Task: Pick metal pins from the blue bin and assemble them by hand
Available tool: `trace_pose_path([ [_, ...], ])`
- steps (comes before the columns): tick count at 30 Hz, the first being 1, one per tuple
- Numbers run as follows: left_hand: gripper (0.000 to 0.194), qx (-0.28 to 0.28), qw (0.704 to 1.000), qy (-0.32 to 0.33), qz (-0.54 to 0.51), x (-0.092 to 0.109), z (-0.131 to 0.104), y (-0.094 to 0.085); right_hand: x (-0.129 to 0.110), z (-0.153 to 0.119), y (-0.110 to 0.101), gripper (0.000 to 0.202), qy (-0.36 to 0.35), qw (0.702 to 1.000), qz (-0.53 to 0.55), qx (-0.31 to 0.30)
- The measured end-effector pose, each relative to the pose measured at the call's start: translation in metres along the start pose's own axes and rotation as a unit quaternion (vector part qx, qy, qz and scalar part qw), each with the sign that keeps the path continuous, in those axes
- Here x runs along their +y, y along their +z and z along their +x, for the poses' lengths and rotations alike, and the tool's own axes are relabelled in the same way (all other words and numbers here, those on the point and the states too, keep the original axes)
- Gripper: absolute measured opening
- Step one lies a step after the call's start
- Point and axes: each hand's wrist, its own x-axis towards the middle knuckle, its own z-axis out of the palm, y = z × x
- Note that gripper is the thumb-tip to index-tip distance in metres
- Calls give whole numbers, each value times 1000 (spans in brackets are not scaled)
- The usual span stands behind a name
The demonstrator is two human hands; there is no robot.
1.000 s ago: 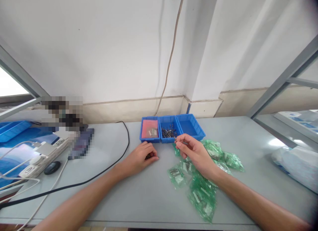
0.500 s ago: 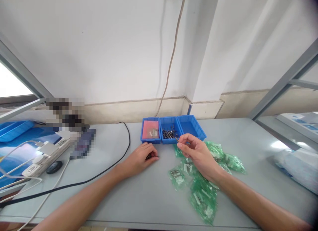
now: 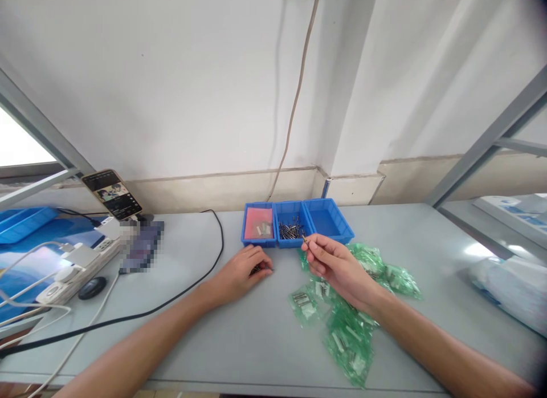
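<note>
My left hand (image 3: 248, 272) rests on the grey table, its fingers curled round some small dark metal pieces. Between the thumb and fingers of my right hand (image 3: 331, 264) is a thin screw-like metal piece (image 3: 305, 239), just in front of the blue bins. Dark metal screws (image 3: 291, 229) fill part of the middle blue bin (image 3: 293, 243). A pink sheet and a small clear bag lie in the left blue bin (image 3: 258, 243); the right blue bin (image 3: 328, 221) looks bare inside. Green plastic bags (image 3: 349, 344) with metal parts lie under and around my right hand.
A phone (image 3: 113, 194) stands at the left by a power strip (image 3: 81, 272), a black mouse (image 3: 92, 288) and cables. A black cable (image 3: 171, 301) crosses the table. At the right edge lies a clear plastic package (image 3: 510, 289). Metal frame posts flank the table.
My right hand has shifted slightly, and its fingers have turned and closed more around the thin metal piece. My left hand has hardly moved.
</note>
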Motion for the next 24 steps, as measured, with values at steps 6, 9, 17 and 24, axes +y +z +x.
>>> trace_pose_path([
  [6,12,2,1000,6,0,0,0,-1,-4,0,4,38,5,1000,22,9],
  [9,13,0,1000,11,-1,2,0,-2,-7,0,5,35,-2,999,38,19],
  [17,16,2,1000,21,8,2,0,-2,0,3,-3,35,-62,993,-69,73],
  [24,15,5,1000,26,9,1,0,-2,4,2,-6,29,-132,962,-229,73],
])
